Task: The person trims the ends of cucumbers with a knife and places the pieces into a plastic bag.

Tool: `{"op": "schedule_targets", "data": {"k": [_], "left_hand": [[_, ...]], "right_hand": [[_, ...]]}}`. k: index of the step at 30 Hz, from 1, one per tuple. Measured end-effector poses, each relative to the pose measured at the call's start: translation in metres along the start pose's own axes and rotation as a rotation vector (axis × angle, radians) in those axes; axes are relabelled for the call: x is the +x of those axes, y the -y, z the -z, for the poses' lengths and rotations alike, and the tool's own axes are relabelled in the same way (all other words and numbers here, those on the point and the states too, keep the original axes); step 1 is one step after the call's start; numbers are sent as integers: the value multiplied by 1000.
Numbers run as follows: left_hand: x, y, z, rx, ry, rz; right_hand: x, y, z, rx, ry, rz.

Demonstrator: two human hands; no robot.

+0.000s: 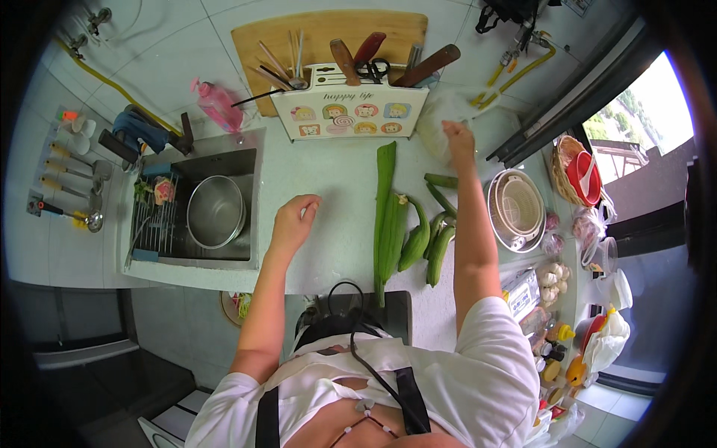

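Observation:
My right hand (458,142) is stretched far over the counter, its fingers closed at the edge of a translucent plastic bag (437,127) that it appears to grip. My left hand (294,221) hovers above the counter between sink and vegetables, fingers curled together, with nothing showing in them. Between my arms lie long green gourds: a slim one (385,168), a thick ridged one (392,235) and a curved one (415,240). Shorter green vegetables (439,254) lie beside them, partly under my right forearm.
A steel pot (216,212) sits in the sink (255,160) at left. Behind the counter stands a white knife holder (348,116) with knives, scissors and chopsticks, before a wooden board (261,37). Nested colanders (517,209), garlic (551,278) and a basket (565,168) are at right.

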State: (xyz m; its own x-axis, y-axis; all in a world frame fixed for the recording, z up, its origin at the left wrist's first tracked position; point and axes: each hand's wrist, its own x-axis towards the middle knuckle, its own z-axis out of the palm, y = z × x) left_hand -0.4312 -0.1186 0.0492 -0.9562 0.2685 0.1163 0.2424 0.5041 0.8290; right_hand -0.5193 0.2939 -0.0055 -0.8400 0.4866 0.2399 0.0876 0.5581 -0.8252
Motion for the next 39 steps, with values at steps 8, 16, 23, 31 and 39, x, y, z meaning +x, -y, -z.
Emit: {"op": "schedule_targets", "data": {"k": [8, 16, 23, 31, 39], "left_hand": [[1, -10, -4, -70, 92, -76], [-7, -11, 15, -212, 200, -146], [-28, -28, 7, -283, 420, -215], [-78, -81, -52, -301, 745, -375], [-139, -93, -133, -208, 989, -448]], "right_hand": [[-8, 103, 106, 419, -188, 132], [-93, 220, 167, 537, -412, 279], [-228, 243, 225, 380, -578, 145], [-336, 211, 234, 322, -646, 69], [-499, 199, 195, 65, -920, -77]]}}
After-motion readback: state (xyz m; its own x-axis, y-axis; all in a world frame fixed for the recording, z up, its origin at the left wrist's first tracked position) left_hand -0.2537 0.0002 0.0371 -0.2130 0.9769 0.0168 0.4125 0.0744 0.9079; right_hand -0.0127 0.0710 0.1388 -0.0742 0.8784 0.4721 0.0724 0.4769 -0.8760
